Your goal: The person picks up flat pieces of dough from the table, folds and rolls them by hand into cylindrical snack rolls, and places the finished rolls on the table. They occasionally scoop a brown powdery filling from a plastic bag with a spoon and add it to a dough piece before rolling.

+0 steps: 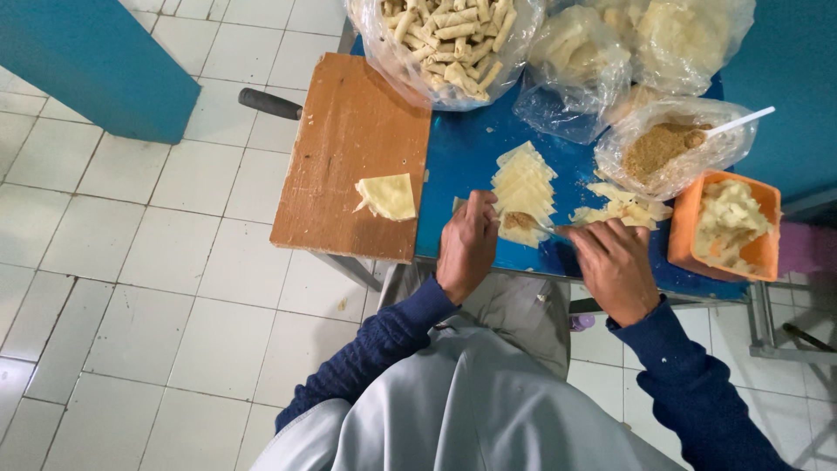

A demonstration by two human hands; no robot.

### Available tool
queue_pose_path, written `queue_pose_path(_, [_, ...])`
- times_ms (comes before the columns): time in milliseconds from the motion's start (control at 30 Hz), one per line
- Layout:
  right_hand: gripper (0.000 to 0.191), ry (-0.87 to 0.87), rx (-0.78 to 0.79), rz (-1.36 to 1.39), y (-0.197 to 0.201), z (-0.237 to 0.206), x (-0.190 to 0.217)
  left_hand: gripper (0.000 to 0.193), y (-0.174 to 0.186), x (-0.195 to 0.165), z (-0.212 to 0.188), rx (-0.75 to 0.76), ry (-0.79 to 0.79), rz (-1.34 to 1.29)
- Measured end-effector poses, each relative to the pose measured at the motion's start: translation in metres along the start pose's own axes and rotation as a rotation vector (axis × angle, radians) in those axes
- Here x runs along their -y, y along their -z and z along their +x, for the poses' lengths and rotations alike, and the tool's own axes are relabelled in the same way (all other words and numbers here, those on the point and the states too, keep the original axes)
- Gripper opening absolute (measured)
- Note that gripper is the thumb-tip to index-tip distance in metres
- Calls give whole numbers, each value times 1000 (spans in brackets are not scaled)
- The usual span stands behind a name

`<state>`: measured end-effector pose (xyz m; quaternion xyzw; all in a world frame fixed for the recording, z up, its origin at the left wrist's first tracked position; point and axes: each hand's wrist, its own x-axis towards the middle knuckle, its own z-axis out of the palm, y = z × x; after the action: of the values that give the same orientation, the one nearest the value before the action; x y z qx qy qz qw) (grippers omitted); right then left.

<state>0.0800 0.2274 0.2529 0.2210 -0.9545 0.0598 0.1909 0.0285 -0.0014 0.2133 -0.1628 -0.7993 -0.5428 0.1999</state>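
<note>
While both hands worked at the blue desk (462,157), the left hand (466,246) lay curled, fingers pressing the stack of pale square dough wrappers (523,187). The right hand (615,266) pinched a thin utensil (545,228) touching brown filling (520,220) on the nearest wrapper. A folded wrapper (388,196) lay on the brown wooden board (349,148).

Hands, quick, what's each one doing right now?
Left hand: curled, pressing the pale dough wrapper stack; grip unclear.
Right hand: closed on a thin utensil.
</note>
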Motion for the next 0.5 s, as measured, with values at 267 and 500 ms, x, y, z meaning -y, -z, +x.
queue_pose_path(267, [30, -56, -14, 103, -6, 2, -3, 37, 0, 4, 0, 60, 21, -71])
queue_pose_path(500, [21, -180, -28, 283, 3, 3, -9, 38, -1, 9, -1, 116, 23, -150])
